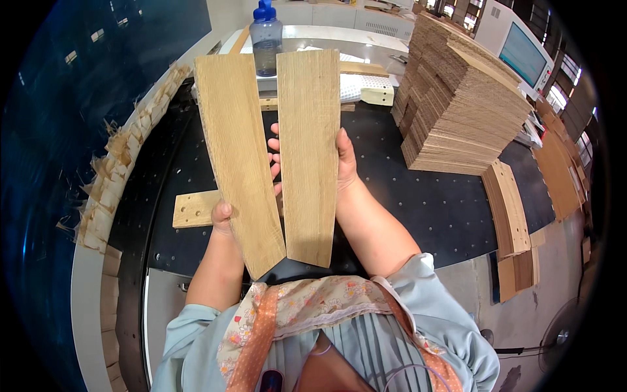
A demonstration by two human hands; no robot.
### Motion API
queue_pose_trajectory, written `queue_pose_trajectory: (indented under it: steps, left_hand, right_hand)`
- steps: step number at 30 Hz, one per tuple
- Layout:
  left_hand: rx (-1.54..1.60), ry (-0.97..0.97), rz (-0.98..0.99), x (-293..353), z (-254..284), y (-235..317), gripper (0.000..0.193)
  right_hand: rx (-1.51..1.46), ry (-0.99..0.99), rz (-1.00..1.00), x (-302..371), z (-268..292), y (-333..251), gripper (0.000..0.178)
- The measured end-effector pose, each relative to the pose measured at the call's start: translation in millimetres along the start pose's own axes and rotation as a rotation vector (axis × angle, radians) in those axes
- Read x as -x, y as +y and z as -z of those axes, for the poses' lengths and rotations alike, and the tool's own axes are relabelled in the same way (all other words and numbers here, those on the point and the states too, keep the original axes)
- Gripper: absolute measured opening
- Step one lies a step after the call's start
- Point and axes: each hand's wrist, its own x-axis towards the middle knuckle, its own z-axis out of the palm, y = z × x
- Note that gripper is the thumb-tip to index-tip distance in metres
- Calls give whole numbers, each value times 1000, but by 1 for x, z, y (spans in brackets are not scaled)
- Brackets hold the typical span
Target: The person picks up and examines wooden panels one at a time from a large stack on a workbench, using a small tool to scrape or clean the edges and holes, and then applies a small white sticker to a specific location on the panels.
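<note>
Between thumb and hidden fingers of the left hand (224,217), in the head view, holds a left board (238,144) by its lower left edge. Shows golden-tan grain running lengthwise, a darker left edge and a slanted lower end. Leans with its top tipped leftward. Within the closed grasp of the right hand (347,160), holds a right board (308,150) nearly upright, thumb along its right edge. Shows fine, straight grain on a paler face; looks narrower toward the bottom. Shows fingertips between both boards; cannot tell whose the lower ones are. Just left of the left thumb: a drilled wooden plank (194,210) over a dotted black table (418,209). Beyond the right fingers, rightward: a tall stack of boards (450,111). Ahead of all fingers: a blue-capped bottle (266,49).
</note>
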Motion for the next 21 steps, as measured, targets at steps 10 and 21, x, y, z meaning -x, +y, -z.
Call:
queue_pose_trajectory:
  steps: [10, 21]
  left_hand:
    - [-88, -5, 6, 0, -8, -4, 101]
    - [-251, 88, 42, -1, -17, 1, 91]
  right_hand:
    - [1, -81, 7, 4, 8, 2, 103]
    - [212, 223, 200, 8, -13, 12, 91]
